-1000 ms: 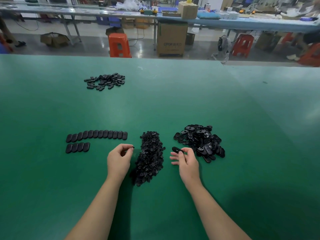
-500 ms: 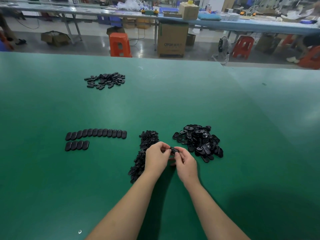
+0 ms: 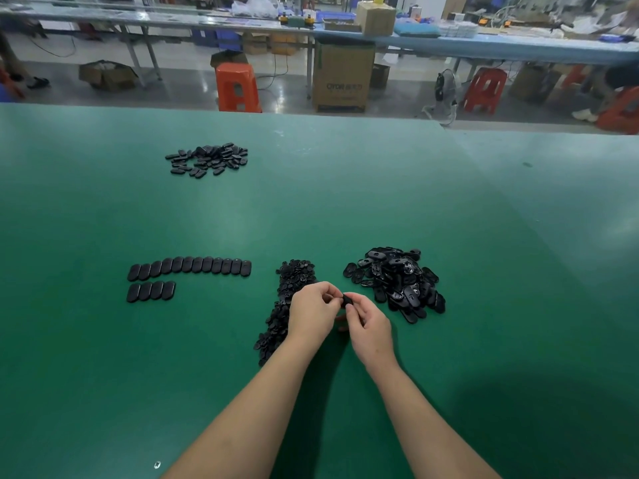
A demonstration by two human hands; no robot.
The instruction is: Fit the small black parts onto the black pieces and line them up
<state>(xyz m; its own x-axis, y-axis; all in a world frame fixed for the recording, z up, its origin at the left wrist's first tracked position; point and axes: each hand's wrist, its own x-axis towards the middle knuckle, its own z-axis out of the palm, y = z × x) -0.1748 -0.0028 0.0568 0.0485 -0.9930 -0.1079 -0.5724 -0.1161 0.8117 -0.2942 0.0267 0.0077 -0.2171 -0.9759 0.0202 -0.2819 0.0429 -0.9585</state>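
1. The fingers of the left hand (image 3: 313, 314) and the right hand (image 3: 368, 326) meet over one black piece (image 3: 346, 300), held just above the green table (image 3: 345, 202). Both sets of fingers curl in narrowly and pinch it between them; only a sliver of the piece shows, so whether a small part is already seated in it cannot be told.
2. The piece looks like a stiff, light moulded oval, probably smooth and a little slippery. My judgement: hold it by its long edges with one hand, leaving the face free, and press the small part in with the other thumb.
3. Just left of the hands, partly under the left wrist, lies the strip-shaped pile of small black parts (image 3: 287, 305). They look tiny and light, easy to fumble or flick away, so a fingertip pinch on one at a time suits them.
4. Just right of the hands sits the heap of black pieces (image 3: 394, 281), tangled and overlapping; lifting one from the heap's edge should disturb the rest least.
5. Further left, finished pieces stand in a long row (image 3: 189, 267) with a short row (image 3: 151, 291) below it, each touching its neighbour.
6. Far off at the upper left lies another loose scatter of black ovals (image 3: 207, 160).
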